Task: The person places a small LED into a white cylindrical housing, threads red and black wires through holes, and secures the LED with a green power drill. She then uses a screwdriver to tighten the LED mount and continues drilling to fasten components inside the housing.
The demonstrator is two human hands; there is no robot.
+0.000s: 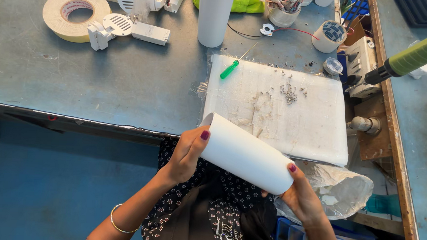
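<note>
The left hand point(185, 155) has its fingers point(199, 139) wrapped round the upper end of a white tube point(243, 154); the right hand point(302, 196) cups the lower end, thumb on top. The tube lies tilted between them, above the lap, at the desk point(105, 77) edge. Behind it sits a white pad point(295, 123) with a green screwdriver point(231, 68) and small screws point(289, 92). A tape roll point(76, 13) lies far left.

White tube point(243, 152), plain, no print. Nails on left hand point(185, 155) and right hand point(302, 196) deep magenta. Gold bangle point(116, 220) on left wrist. Dress point(205, 201) black, tiny white flowers. Workbench point(105, 72) grey-blue, scuffed. Screwdriver point(232, 67) bright green handle. Tape roll point(76, 13) cream. White foam pad point(276, 106), grey specks.
</note>
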